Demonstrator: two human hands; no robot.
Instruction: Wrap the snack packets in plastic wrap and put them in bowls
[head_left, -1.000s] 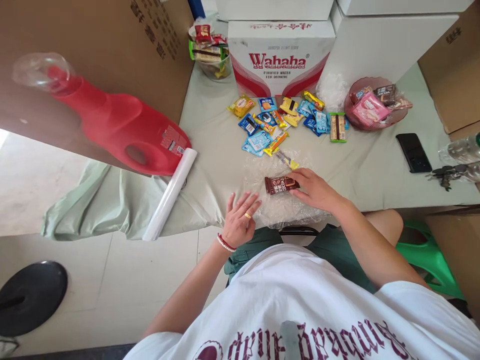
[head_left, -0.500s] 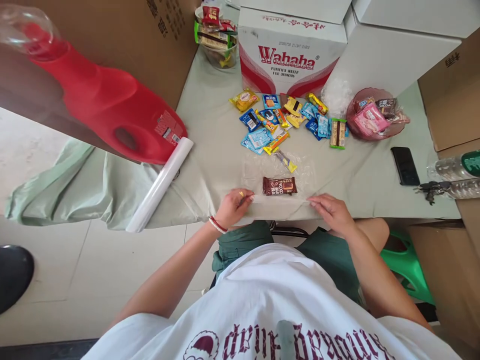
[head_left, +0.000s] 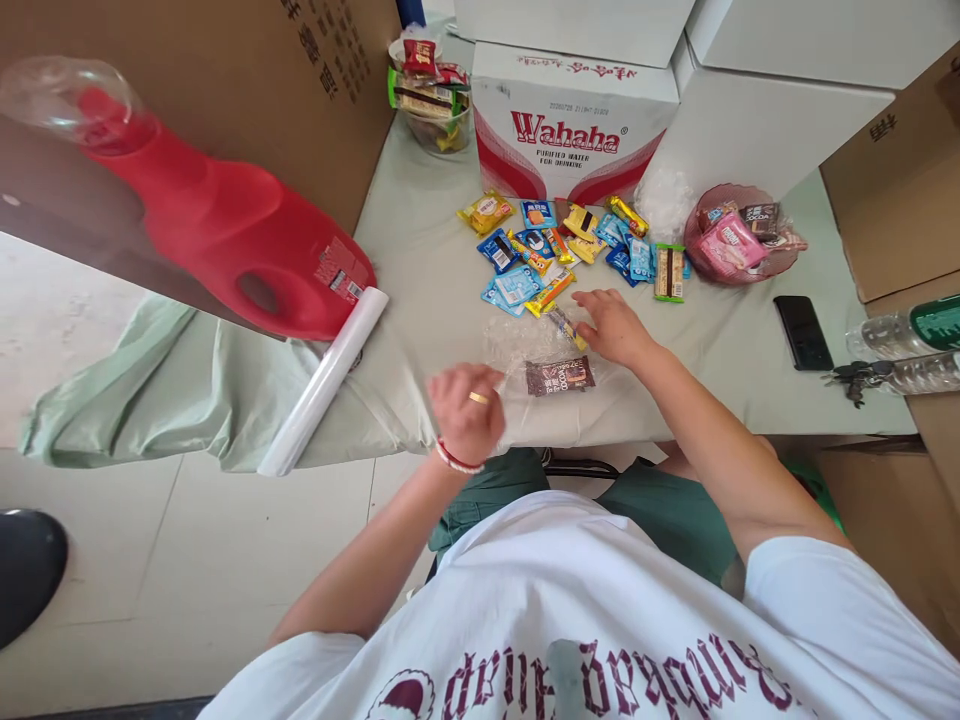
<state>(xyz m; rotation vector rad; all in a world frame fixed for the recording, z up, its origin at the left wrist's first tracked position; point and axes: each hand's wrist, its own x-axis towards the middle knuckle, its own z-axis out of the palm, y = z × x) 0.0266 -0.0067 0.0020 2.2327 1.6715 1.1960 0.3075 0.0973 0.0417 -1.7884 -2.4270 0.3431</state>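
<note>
A brown cocoa snack packet (head_left: 560,376) lies near the front edge of the cloth-covered table, with a layer of clear plastic film (head_left: 517,340) over it. Just left of the packet, my left hand (head_left: 469,408) hovers with fingers loosely bent and a little blurred; I see nothing held in it. My right hand (head_left: 616,328) is beyond the packet on the right, palm down, fingers apart over the film's far part. Its fingertips are beside a thin yellow-and-grey snack stick (head_left: 568,328), partly covered by the hand.
Several wrapped snacks (head_left: 517,285) lie in a pile ahead, before a Wahaba-style water carton (head_left: 574,140). A pink bowl (head_left: 742,268) of snacks and a phone (head_left: 804,333) are right. A film roll (head_left: 324,382) and red jug (head_left: 247,250) are left.
Both hands have let go of the film's near edge, which now lies over the cocoa packet. My right hand has moved forward and left; my left hand has risen slightly.
</note>
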